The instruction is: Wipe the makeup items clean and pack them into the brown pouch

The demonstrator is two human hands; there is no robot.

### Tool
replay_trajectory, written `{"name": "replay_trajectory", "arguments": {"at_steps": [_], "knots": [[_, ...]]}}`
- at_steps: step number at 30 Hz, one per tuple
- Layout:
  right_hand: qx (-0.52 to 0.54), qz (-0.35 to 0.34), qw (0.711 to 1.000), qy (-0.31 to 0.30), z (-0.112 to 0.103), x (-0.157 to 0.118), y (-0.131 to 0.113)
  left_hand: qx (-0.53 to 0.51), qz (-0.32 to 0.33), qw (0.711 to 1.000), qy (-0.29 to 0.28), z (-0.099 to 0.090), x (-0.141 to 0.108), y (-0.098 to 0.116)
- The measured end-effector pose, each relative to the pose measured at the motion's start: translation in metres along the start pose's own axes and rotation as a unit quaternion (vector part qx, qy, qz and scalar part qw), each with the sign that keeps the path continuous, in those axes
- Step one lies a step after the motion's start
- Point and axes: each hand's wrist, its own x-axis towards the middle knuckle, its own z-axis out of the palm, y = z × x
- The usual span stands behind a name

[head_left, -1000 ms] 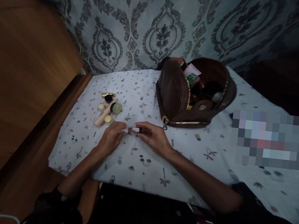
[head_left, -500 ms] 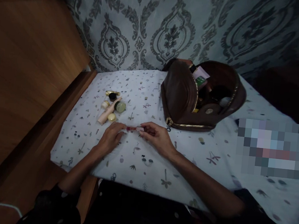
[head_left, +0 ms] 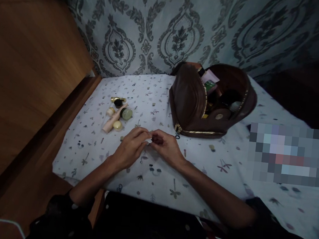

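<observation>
tube: clamped in fingers of left hand and right hand, mostly hidden between them; brought left up to right, covering red length visible half a second ago, probably pushing parts together.

No words, numbers or brands I can read from here. I'm checking the held item: mostly covered, any print hidden. Over at the pale tube, lettering would be too small for me. On the brown bag, the round badge shows me a blur, likewise the packet's green patch.
</observation>
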Motion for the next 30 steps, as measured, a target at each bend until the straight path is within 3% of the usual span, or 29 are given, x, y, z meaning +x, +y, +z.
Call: {"name": "replay_trajectory", "arguments": {"at_steps": [10,17,21,24,28,30], "knots": [[-0.015,0.000,1.000,-0.012,-0.001,-0.002,-0.001,0.023,-0.105,0.994,-0.031,-0.016,-0.020,-0.042],[-0.025,-0.022,0.999,0.010,-0.001,0.000,-0.003,0.017,-0.138,0.990,-0.036,-0.017,-0.032,-0.052],[-0.004,-0.017,1.000,0.015,-0.001,0.000,0.002,0.038,-0.147,0.988,0.024,-0.022,-0.031,-0.045],[0.020,-0.014,1.000,0.009,-0.001,0.000,0.004,0.031,-0.132,0.989,0.052,-0.024,-0.022,-0.027],[-0.008,-0.034,0.999,0.000,0.000,-0.002,0.001,-0.003,-0.046,0.999,0.004,-0.014,-0.005,-0.001],[-0.026,-0.044,0.999,-0.006,-0.001,-0.004,0.000,-0.005,-0.034,0.999,-0.029,-0.008,-0.001,0.003]]}}
